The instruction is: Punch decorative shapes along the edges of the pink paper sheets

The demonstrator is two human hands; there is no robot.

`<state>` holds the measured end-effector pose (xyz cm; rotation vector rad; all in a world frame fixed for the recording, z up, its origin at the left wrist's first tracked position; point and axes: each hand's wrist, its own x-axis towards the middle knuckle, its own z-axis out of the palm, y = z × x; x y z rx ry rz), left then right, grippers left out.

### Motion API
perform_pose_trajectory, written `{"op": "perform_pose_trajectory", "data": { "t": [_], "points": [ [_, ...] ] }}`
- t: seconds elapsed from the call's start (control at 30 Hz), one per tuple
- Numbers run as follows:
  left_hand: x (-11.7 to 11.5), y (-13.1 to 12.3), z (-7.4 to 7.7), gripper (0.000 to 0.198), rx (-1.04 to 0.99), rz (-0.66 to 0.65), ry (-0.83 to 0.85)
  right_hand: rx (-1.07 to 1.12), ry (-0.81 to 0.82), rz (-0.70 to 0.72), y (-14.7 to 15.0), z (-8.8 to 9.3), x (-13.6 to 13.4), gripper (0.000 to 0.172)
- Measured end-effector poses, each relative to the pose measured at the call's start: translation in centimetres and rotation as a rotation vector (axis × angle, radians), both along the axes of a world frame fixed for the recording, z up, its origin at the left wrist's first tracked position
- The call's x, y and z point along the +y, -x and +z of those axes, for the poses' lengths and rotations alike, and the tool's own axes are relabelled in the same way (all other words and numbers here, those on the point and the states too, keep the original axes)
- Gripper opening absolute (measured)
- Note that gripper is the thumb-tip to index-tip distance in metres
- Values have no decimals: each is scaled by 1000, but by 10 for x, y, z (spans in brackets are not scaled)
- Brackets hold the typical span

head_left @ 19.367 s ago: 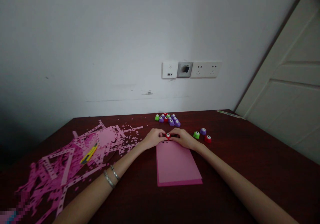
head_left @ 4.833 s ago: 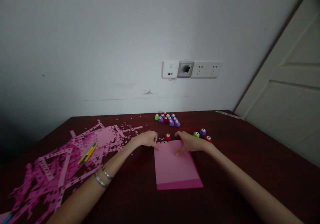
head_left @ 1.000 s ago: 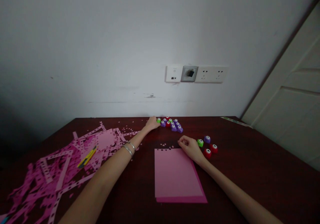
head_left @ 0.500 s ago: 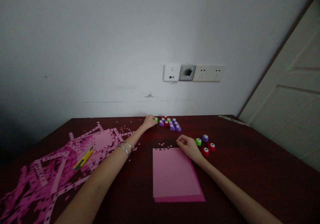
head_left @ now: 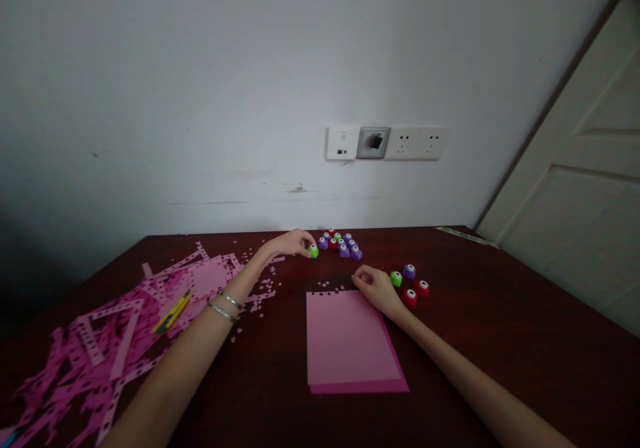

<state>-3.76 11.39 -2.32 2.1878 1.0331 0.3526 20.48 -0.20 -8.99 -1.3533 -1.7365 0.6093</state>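
My left hand [head_left: 289,243] reaches to the far side of the dark wooden table [head_left: 500,341] and pinches a small green paper punch [head_left: 313,251] just left of a cluster of several purple, red and green punches [head_left: 343,245]. My right hand [head_left: 374,287] rests loosely curled at the top right corner of a stack of pink paper sheets [head_left: 350,341], with nothing visible in it. Tiny pink cut-outs lie along the sheets' top edge. Several more punches [head_left: 410,285] sit just right of my right hand.
A heap of punched pink paper strips and scraps [head_left: 110,341] covers the table's left side, with a yellow utility knife [head_left: 173,313] lying on it. Wall sockets [head_left: 387,143] are on the white wall behind. A door [head_left: 585,188] stands at the right.
Earlier both hands pressed a red punch on the paper's top edge. My left hand then reached for the far cluster and now draws a green punch back from it. My right hand stays put.
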Motion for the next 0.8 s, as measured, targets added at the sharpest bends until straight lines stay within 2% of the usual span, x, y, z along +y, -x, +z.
{"op": "perform_pose_trajectory", "data": {
  "t": [0.13, 0.23, 0.37, 0.53, 0.7, 0.8],
  "points": [
    [-18, -29, 6, 29, 67, -207, 34, 1, -5, -9, 0, 2, -1, 15],
    [-23, -48, 2, 31, 86, -283, 77, -2, -12, -7, 0, 2, -1, 15],
    [-21, -60, -4, 34, 111, -335, 127, -19, -16, -9, 0, 2, 0, 15],
    [-17, -63, -6, 37, 100, -337, 158, -2, -18, -16, 1, 2, -1, 16],
    [-22, -58, -10, 46, 62, -306, 201, 6, -19, -2, 1, 3, -2, 16],
    [-30, -52, -20, 54, -22, -203, 134, 5, -15, -3, 1, 4, -3, 15]
  ]
}}
